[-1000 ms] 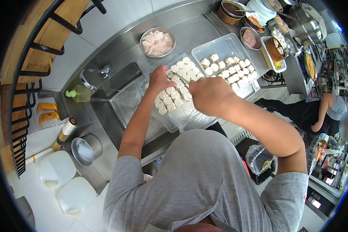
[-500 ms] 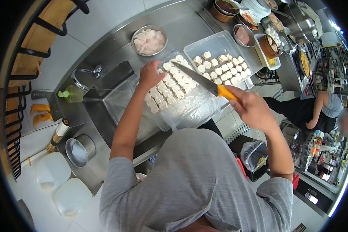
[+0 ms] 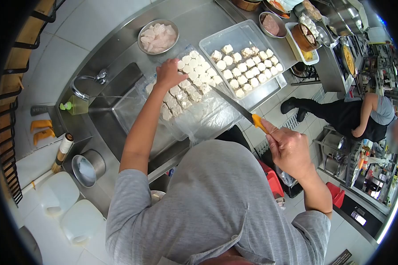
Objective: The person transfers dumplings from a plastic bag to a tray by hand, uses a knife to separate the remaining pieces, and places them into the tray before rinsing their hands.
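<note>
Rows of white round pieces (image 3: 193, 66) lie on a plastic-covered tray (image 3: 208, 121) over the sink. My left hand (image 3: 169, 74) rests at the upper left of these rows, its fingers bent onto the pieces; whether it grips one cannot be made out. My right hand (image 3: 289, 148) is closed around the yellow handle of a knife (image 3: 234, 105), right of the tray. The blade points up and left, its tip at the right edge of the rows. Beside them, a clear plastic container (image 3: 212, 42) holds several similar white pieces.
A metal bowl of pale slices (image 3: 158, 37) stands behind the tray. The sink (image 3: 115, 117) and faucet (image 3: 82, 84) are on the left. A bowl of pink meat (image 3: 270, 24) stands at the back right. Another person (image 3: 362, 115) stands at the far right.
My right hand has drawn the knife down and right, away from the middle of the rows. The view has shifted, and more of the other person's legs shows.
</note>
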`<state>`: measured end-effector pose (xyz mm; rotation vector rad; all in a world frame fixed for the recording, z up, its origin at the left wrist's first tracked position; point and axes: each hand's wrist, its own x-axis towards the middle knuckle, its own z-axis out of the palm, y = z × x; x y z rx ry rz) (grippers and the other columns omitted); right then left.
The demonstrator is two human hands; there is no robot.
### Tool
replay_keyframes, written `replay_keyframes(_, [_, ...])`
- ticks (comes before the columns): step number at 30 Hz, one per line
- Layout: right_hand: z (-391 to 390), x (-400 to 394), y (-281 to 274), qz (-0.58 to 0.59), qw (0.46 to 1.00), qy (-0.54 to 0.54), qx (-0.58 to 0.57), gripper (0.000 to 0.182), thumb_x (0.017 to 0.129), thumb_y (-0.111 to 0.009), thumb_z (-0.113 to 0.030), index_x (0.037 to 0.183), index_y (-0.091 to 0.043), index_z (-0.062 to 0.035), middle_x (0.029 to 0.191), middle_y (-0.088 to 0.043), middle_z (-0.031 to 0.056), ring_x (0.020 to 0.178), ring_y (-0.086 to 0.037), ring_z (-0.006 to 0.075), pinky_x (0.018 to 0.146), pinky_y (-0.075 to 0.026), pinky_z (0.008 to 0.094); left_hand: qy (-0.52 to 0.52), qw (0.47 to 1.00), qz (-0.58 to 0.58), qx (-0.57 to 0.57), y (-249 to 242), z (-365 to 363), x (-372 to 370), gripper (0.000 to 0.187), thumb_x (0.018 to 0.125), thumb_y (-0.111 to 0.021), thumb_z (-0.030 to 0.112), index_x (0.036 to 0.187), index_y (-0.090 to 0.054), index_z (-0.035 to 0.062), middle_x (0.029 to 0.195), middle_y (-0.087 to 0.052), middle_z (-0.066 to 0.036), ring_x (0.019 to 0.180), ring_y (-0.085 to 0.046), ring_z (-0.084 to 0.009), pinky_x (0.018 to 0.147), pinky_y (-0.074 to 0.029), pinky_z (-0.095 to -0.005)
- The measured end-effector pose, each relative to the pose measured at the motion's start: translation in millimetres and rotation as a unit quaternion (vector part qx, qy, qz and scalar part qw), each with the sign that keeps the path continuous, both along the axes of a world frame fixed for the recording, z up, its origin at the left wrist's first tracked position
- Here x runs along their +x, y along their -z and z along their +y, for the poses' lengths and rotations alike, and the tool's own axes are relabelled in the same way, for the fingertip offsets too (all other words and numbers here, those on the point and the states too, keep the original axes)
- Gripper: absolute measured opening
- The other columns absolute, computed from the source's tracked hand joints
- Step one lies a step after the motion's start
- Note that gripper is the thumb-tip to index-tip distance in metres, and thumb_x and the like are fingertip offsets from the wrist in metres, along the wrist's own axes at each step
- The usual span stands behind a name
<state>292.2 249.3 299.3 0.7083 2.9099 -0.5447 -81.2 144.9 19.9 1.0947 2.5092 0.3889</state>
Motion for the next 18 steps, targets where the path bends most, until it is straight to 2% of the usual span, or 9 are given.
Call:
replay_keyframes(3, [2,4,5,0.012,0.999,-0.016,0.031,0.039,0.091,-0.070,-0.009,0.130,-0.073,-0.0144,0.065,-0.064,0.0080,0.055,-0.064,0.0254,0.053,-0.053,0.0379,-0.005,1.000,-0.001,0.002,-1,0,0,0.081,0.073,-0.086,0.045,0.140,-0.057,0.0087,0.139,-0.061,-0.013,0.132,-0.056,-0.0328,0.107,-0.043,-0.0560])
replay_keyframes(8, [1,1,0,0.017,0.999,-0.019,0.030,0.040,0.090,-0.070,-0.008,0.129,-0.074,-0.0140,0.063,-0.064,0.0080,0.054,-0.064,0.0248,0.052,-0.052,0.0383,-0.012,0.999,0.002,0.038,0,-2,2,0.081,0.072,-0.087,0.043,0.140,-0.058,0.0115,0.141,-0.060,-0.011,0.133,-0.056,-0.0323,0.107,-0.043,-0.0570])
replay_keyframes(18, [-4,-10,-3,-0.002,0.999,-0.037,0.028,0.043,0.088,-0.068,-0.006,0.130,-0.073,-0.0133,0.064,-0.065,0.0086,0.055,-0.065,0.0259,0.052,-0.052,0.0398,0.007,1.000,-0.002,0.018,-5,1,-1,0.077,0.070,-0.087,0.041,0.137,-0.061,0.0139,0.137,-0.062,-0.011,0.129,-0.059,-0.0310,0.104,-0.046,-0.0562])
